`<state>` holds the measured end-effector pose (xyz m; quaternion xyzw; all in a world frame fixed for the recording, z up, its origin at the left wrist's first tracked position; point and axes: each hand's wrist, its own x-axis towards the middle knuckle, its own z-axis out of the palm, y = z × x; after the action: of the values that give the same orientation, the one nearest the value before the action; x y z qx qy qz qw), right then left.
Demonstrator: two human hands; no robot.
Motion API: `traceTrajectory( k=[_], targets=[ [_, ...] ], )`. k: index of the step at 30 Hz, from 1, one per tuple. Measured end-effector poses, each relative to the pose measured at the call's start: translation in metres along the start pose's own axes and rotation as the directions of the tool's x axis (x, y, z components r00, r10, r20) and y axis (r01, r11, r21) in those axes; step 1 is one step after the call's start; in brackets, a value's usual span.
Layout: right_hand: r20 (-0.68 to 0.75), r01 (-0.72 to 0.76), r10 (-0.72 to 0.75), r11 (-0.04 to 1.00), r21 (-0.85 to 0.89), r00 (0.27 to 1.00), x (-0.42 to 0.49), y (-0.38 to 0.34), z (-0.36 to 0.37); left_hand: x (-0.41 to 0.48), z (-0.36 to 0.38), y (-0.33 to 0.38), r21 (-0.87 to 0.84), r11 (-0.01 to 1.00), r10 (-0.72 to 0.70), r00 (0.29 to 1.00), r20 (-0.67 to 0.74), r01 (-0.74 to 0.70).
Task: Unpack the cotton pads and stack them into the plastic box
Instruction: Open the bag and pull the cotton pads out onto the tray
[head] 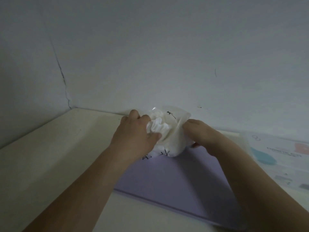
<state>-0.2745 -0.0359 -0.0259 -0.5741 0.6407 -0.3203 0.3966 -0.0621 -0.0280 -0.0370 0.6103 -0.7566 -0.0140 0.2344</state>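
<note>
Near the worktop's back edge, the left hand (pixel 133 131) is gripping cotton pads (pixel 157 127) while the right hand (pixel 199 133) is holding the bag (pixel 173 143); next, probably, pulling them free.

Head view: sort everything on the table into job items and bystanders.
Job items:
- cotton pad bag, clear plastic, gripped by left hand and right hand
- white pads bunched at its open mouth

Bystanders:
- lilac flat board under the hands
- printed sheet at right
- white table
</note>
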Motion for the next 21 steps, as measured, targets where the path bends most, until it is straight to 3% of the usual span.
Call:
traceTrajectory(
  k=[4,10,12,16,19,20,21],
  targets=[
    [0.037,-0.015,0.009,0.989,0.148,0.999,-0.002,0.001,0.007,-0.001,-0.003,0.004,-0.067,0.998,0.006,0.997,0.079,-0.001],
    [-0.094,0.231,-0.218,0.962,0.148,0.971,-0.002,-0.015,0.016,-0.002,-0.006,0.02,-0.102,0.994,0.069,0.977,0.202,-0.049],
    [-0.181,0.298,-0.267,0.938,0.176,0.947,-0.007,-0.025,0.013,0.006,-0.003,0.035,-0.187,0.981,0.08,0.979,0.186,-0.044],
    [-0.338,0.413,-0.333,0.889,0.198,0.88,-0.024,-0.043,-0.004,0.03,0.003,0.069,-0.268,0.96,0.08,0.997,0.003,-0.076],
    [-0.309,0.424,-0.349,0.878,0.223,0.885,-0.032,-0.045,-0.019,0.029,0.005,0.082,-0.644,0.762,0.017,0.996,-0.083,-0.067],
    [-0.285,0.414,-0.348,0.884,0.217,0.893,-0.031,-0.043,-0.022,0.027,0.005,0.083,-0.708,0.705,-0.023,0.997,-0.071,-0.034],
    [-0.263,0.403,-0.345,0.89,0.214,0.901,-0.029,-0.04,-0.025,0.024,0.006,0.079,-0.7,0.712,-0.004,0.996,-0.091,-0.061]
  ],
)
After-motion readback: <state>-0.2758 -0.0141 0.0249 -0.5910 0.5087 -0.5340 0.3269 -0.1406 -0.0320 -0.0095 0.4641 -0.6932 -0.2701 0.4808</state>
